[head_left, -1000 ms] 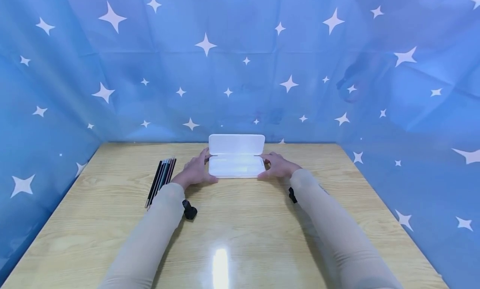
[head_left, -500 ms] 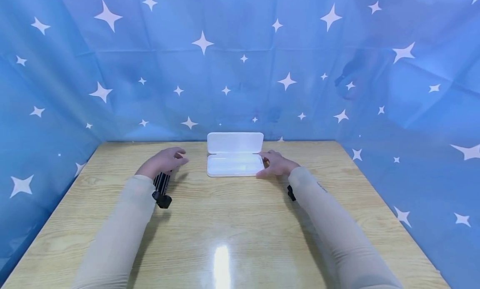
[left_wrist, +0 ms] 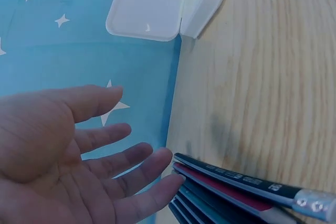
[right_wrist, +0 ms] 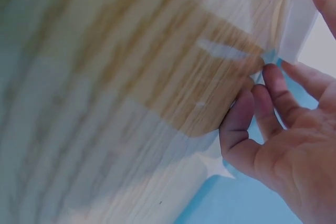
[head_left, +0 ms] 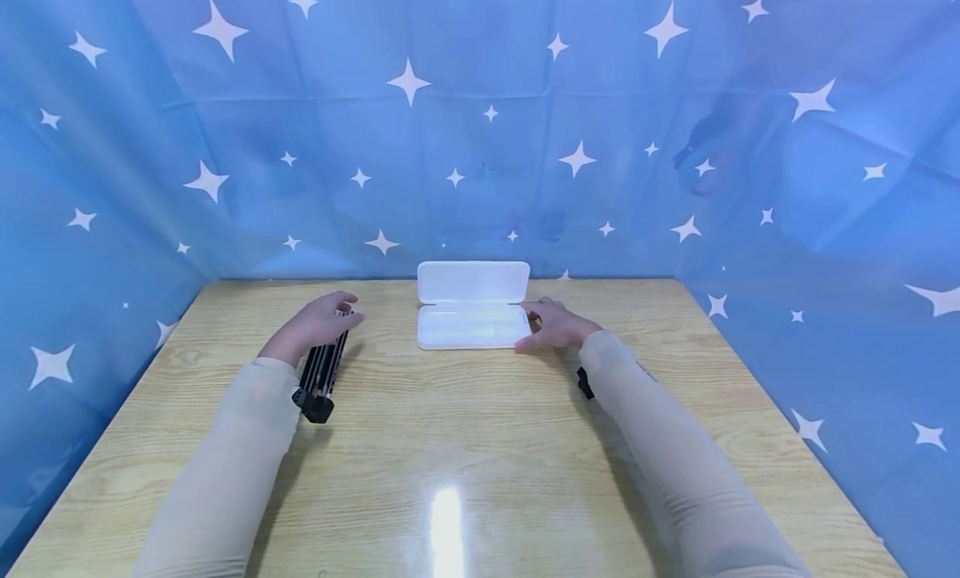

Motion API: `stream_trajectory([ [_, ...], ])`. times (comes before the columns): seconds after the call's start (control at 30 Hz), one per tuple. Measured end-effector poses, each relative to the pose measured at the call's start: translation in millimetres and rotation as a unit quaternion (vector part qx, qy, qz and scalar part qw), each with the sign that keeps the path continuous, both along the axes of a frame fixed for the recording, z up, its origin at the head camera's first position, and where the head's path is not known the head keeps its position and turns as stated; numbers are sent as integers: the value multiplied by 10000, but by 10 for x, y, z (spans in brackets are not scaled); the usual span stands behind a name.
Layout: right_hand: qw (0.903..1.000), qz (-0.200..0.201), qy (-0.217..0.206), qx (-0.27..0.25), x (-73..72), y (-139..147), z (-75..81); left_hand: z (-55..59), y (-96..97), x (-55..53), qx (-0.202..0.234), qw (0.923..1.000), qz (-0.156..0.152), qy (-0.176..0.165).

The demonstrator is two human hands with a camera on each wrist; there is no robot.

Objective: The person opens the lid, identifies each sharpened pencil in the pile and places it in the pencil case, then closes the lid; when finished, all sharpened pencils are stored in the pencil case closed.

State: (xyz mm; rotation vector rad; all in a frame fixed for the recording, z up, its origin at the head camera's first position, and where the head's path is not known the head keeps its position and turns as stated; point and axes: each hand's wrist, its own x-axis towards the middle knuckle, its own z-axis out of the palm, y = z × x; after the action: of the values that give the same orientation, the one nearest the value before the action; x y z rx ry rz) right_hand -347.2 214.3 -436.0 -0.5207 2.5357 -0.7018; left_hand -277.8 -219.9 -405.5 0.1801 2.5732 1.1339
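Note:
An open white pencil case (head_left: 472,329) stands near the table's back edge in the head view, its lid raised behind the base. My right hand (head_left: 553,326) holds the case's right end, thumb at the front corner and fingers toward the hinge. In the right wrist view several fingers (right_wrist: 239,124) are curled beside it. My left hand (head_left: 318,321) is over a bundle of pencils (head_left: 324,368), partly hidden by the hand and its wrist camera. The left wrist view shows its fingers spread and relaxed, the little finger close to the pencils; whether they touch I cannot tell.
The light wooden table (head_left: 480,428) runs to a blue curtain (head_left: 480,203) with white stars at the back and both sides. A black wrist camera (head_left: 313,404) sits under the left sleeve. A bright light reflection lies on the table's front part.
My left hand has let go of the case's left end and moved left over the pencils. My right hand has stayed at the case.

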Motion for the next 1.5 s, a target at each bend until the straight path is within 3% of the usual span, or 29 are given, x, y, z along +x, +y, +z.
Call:
stream_trajectory([
  [0.37, 10000, 53, -36, 8, -11, 6, 23, -70, -7, -29, 198, 9996, -128, -177],
  [0.7, 10000, 67, -7, -20, -3, -9, 26, -122, 43, -23, 255, 9991, -337, -88],
  [0.83, 10000, 83, -7, 17, -5, -6, 34, -114, 52, -22, 366, 9989, -287, -24],
  [1.1, 9999, 61, -67, 104, -29, -18, 24, -56, -31, -31, 568, 9983, 110, -37],
  [1.5, 9999, -12, -84, 146, -9, -31, 46, -43, -24, -55, 305, 9995, 47, -49],
])
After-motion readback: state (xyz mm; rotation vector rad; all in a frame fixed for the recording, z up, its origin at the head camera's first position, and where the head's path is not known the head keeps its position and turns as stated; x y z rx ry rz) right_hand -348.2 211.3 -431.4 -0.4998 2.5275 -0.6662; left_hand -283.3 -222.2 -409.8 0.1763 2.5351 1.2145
